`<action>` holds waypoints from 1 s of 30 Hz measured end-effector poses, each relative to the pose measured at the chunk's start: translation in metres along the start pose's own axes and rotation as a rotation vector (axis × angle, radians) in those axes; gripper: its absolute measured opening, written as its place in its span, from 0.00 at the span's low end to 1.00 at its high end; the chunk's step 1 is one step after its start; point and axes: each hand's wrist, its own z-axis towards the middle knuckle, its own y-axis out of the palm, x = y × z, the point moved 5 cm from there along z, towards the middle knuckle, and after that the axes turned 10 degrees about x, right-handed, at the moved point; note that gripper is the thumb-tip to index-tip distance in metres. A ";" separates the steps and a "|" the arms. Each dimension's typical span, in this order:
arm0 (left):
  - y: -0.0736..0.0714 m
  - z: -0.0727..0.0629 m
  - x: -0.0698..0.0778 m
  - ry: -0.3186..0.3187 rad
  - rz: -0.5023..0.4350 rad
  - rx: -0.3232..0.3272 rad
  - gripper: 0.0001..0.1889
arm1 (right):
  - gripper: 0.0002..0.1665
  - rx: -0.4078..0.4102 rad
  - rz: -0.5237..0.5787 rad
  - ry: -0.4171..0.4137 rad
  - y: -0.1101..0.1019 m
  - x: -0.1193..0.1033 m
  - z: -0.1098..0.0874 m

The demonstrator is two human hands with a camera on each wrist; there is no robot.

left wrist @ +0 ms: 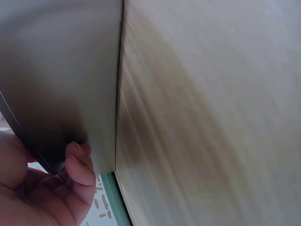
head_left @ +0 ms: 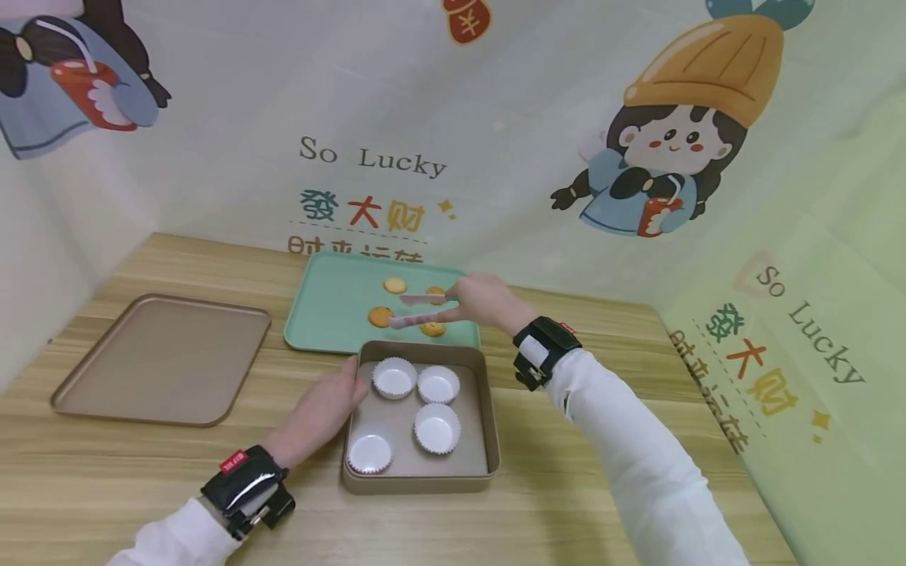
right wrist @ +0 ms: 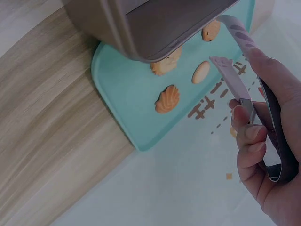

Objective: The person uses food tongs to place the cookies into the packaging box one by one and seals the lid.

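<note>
My right hand (head_left: 488,303) holds a pair of tongs (right wrist: 277,127) with pinkish tips. The tips stand apart above a mint-green tray (head_left: 329,299), with nothing between them. On the tray lie several cookies: a round one (head_left: 380,316) close to the nearer tip, a smooth pale one (head_left: 395,285) farther back, and a shell-shaped one (right wrist: 167,99). My left hand (head_left: 322,409) grips the far left corner of a deep square baking pan (head_left: 491,440), fingers curled against its outer wall. Several white fluted cups (head_left: 436,429) sit in the pan, with nothing visible in them.
A flat brown baking sheet (head_left: 163,362) lies on the wooden table (head_left: 566,487) to the left. The pan stands just in front of the green tray. A printed cloth backdrop (head_left: 510,173) closes off the back, and side walls rise left and right.
</note>
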 end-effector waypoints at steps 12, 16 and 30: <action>-0.002 0.000 0.000 -0.019 0.016 -0.004 0.13 | 0.24 -0.110 -0.006 0.038 0.001 -0.014 0.032; -0.001 0.000 0.000 -0.014 0.032 0.011 0.10 | 0.28 -0.129 -0.006 0.067 0.002 -0.017 0.042; -0.003 -0.001 0.001 0.024 0.037 0.051 0.08 | 0.27 -0.157 0.014 0.064 0.012 -0.016 0.047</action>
